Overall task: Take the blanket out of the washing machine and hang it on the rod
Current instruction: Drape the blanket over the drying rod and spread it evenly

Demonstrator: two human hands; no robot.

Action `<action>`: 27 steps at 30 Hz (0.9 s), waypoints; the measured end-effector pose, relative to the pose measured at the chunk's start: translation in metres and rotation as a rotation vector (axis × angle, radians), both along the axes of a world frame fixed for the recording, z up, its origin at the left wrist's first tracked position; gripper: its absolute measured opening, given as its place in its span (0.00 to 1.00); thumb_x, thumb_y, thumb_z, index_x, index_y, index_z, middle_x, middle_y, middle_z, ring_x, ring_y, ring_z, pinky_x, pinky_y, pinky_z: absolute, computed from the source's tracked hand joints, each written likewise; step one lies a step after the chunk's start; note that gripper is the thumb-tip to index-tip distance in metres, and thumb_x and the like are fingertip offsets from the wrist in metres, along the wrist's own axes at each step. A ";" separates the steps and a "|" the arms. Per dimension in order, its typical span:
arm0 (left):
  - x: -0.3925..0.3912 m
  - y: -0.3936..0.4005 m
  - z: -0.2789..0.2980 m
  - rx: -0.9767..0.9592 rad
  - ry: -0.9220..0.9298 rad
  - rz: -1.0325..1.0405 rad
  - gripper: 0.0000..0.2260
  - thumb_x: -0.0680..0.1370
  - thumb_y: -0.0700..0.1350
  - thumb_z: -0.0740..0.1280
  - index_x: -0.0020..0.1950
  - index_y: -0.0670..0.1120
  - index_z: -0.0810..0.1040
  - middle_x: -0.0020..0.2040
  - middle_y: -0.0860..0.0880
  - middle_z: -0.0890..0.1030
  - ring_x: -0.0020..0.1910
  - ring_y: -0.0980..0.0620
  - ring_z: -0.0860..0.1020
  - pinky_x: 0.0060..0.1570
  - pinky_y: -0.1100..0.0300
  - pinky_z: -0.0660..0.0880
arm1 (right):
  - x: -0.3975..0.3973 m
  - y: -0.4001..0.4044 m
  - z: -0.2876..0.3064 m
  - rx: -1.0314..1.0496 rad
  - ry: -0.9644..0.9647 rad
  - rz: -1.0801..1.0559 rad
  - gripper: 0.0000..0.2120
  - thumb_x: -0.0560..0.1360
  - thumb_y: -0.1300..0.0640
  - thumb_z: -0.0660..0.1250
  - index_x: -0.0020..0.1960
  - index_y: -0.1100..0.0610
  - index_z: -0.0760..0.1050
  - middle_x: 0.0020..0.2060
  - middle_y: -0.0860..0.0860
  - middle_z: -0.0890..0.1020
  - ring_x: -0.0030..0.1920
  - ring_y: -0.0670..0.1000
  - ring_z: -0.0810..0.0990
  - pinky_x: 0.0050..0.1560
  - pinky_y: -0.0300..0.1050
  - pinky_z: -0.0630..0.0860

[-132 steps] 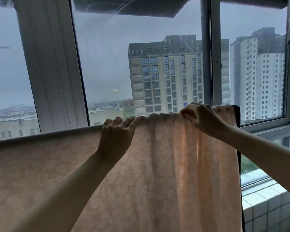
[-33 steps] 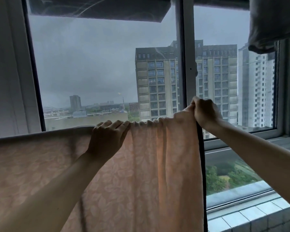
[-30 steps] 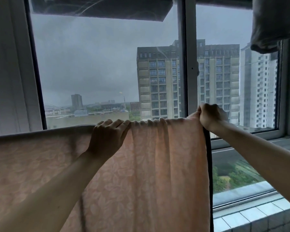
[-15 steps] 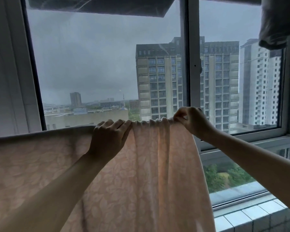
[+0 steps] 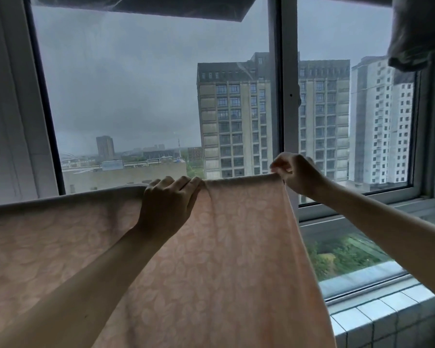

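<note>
The rod itself cannot be seen: the peach-pink blanket with a pale leaf pattern (image 5: pixel 226 259) is folded over it and covers it along the whole top edge, and the blanket runs out of view at the left and at the bottom. A grey cloth bundle (image 5: pixel 422 31) at the upper right is cut off by the edge, and what it is cannot be made out.

Half a second ago the right hand (image 5: pixel 296 175) gripped the top fold close to the left hand (image 5: pixel 166 207), with gathered pleats between them. Now it is farther to the right, at the blanket's end corner, and the fold between the two hands lies flat and taut. The left hand has not shifted.

The left hand's fingers (image 5: pixel 183 183) lie side by side, curled over the top fold and gripping it. The right hand's fingers (image 5: pixel 278 169) pinch the corner of the fold from above, bent and close together.

The blanket hangs straight down from the fingers in front of the large glass window (image 5: pixel 136 96), smooth below the left hand, its right edge slanting outward below the right hand's fingers. A white tiled sill (image 5: pixel 377 320) lies down to the right of them.
</note>
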State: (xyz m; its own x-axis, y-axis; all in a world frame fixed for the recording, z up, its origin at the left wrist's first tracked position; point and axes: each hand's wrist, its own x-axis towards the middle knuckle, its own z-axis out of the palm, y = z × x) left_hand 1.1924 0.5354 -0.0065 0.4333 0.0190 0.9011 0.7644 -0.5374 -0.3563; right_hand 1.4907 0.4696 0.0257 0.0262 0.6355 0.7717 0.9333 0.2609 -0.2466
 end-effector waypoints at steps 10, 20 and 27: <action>-0.005 -0.004 0.001 -0.026 0.001 -0.007 0.14 0.82 0.50 0.61 0.53 0.46 0.84 0.44 0.48 0.85 0.37 0.46 0.82 0.38 0.55 0.76 | -0.023 0.004 -0.002 0.039 -0.167 -0.009 0.03 0.78 0.61 0.63 0.49 0.60 0.76 0.41 0.55 0.82 0.40 0.49 0.80 0.46 0.48 0.80; -0.003 -0.006 0.003 -0.131 -0.015 -0.031 0.13 0.80 0.49 0.61 0.53 0.45 0.84 0.45 0.48 0.85 0.39 0.44 0.83 0.41 0.52 0.79 | -0.011 0.016 0.007 -0.040 0.057 -0.096 0.06 0.78 0.64 0.63 0.48 0.62 0.79 0.44 0.55 0.82 0.48 0.54 0.80 0.48 0.42 0.72; 0.005 -0.012 0.008 -0.243 -0.178 0.000 0.13 0.79 0.49 0.62 0.43 0.45 0.83 0.36 0.48 0.84 0.33 0.45 0.81 0.40 0.53 0.76 | 0.004 0.002 -0.008 -0.273 0.293 0.175 0.09 0.76 0.70 0.64 0.54 0.60 0.74 0.43 0.54 0.80 0.46 0.53 0.81 0.45 0.40 0.80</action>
